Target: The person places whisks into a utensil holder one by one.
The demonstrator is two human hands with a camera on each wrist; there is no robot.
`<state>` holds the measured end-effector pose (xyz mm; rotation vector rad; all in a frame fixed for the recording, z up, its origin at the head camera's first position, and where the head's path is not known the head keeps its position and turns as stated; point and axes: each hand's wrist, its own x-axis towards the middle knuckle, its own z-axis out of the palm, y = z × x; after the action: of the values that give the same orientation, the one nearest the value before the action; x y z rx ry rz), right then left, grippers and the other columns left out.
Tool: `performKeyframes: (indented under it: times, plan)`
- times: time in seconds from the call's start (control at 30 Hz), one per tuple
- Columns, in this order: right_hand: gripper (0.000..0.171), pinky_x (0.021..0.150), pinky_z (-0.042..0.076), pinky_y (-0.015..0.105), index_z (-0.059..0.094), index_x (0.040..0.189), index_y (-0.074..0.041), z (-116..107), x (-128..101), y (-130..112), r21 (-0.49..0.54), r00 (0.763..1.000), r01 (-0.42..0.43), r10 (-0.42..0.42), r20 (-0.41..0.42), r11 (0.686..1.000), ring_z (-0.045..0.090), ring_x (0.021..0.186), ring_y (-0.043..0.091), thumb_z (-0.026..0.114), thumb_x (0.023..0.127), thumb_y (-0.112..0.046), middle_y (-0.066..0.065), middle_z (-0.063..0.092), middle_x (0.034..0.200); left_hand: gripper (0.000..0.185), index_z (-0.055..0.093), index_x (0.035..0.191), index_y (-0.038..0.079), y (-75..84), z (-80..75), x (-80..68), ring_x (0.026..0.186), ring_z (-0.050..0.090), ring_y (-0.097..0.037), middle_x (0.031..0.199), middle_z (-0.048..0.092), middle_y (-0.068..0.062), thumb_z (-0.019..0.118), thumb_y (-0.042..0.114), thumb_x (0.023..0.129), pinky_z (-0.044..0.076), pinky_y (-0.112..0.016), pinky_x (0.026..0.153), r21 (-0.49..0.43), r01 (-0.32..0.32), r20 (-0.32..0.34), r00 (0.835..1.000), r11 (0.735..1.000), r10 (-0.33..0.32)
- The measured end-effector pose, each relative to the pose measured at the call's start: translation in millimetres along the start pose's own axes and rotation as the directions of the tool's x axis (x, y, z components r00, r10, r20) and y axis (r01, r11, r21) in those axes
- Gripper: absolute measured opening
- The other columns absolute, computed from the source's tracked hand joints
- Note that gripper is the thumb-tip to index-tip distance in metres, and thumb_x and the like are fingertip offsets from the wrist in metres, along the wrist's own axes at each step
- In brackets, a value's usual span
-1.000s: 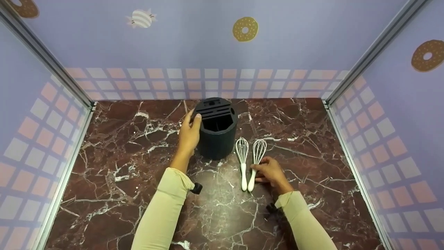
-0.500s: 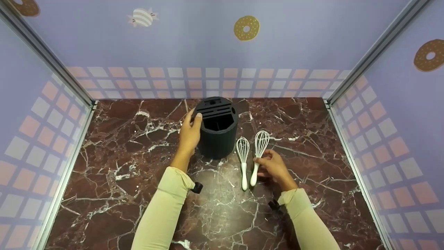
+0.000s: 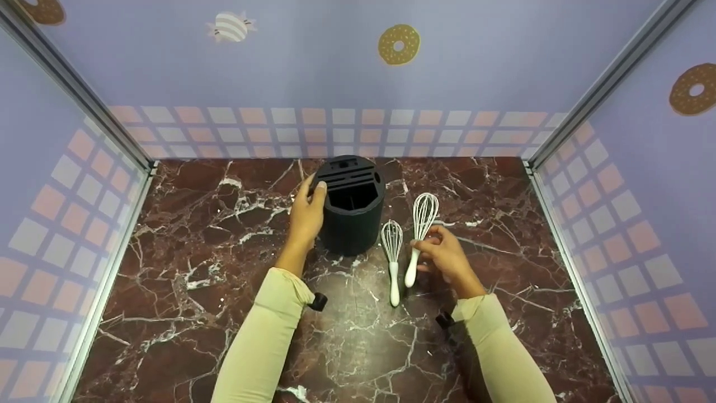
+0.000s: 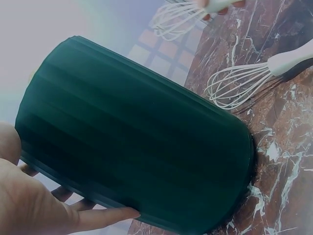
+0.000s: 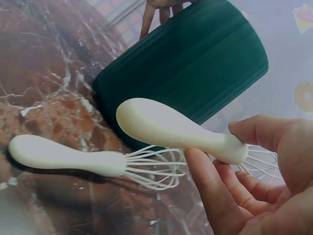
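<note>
Right hand (image 3: 447,260) pinches one whisk (image 3: 420,226) at the handle's neck, lifted off the table (image 3: 184,268); a second whisk (image 3: 392,254) lies beside it. Left hand (image 3: 305,215) clasps the holder (image 3: 352,210). Advisable: steady the holder, approach its opening handle-down.

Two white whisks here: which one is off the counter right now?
The right-hand whisk: the right hand pinches its handle and holds it raised. The other whisk lies flat on the marble, beside the dark holder.

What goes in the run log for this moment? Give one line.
left hand: grips dark holder | right hand: pinches lifted whisk | second whisk: flat on marble counter
</note>
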<state>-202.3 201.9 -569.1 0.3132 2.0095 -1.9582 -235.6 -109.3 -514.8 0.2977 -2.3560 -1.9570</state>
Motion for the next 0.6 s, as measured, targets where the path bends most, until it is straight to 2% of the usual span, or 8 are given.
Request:
performKeyframes:
  times: [0.27, 0.6]
  plan:
    - [0.048, 0.070, 0.062, 0.054, 0.044, 0.122, -0.002, 0.6, -1.8, -23.9, 0.004, 0.997, 0.073, -0.073, 0.022, 0.997, 0.068, 0.067, 0.020, 0.078, 0.088, -0.007, 0.003, 0.063, 0.082, 0.058, 0.039, 0.157, 0.034, -0.6, -1.5, -0.5, 0.136, 0.050, -0.028, 0.153, 0.047, -0.005, 0.045, 0.058, 0.104, 0.043, -0.050, 0.111, -0.034, -0.005, 0.040, 0.999, 0.999, 0.006]
    - [0.049, 0.059, 0.062, 0.045, 0.042, 0.123, 0.000, 8.4, -4.7, -42.7, 0.050, 0.991, 0.127, -0.129, 0.034, 0.991, 0.066, 0.064, 0.017, 0.076, 0.089, -0.005, 0.001, 0.061, 0.082, 0.057, 0.043, 0.156, 0.031, -0.5, -0.1, 0.7, 0.136, 0.050, -0.030, 0.155, 0.047, -0.006, 0.047, 0.056, 0.104, 0.043, -0.051, 0.111, -0.014, -0.006, 0.001, 1.000, 1.000, 0.006]
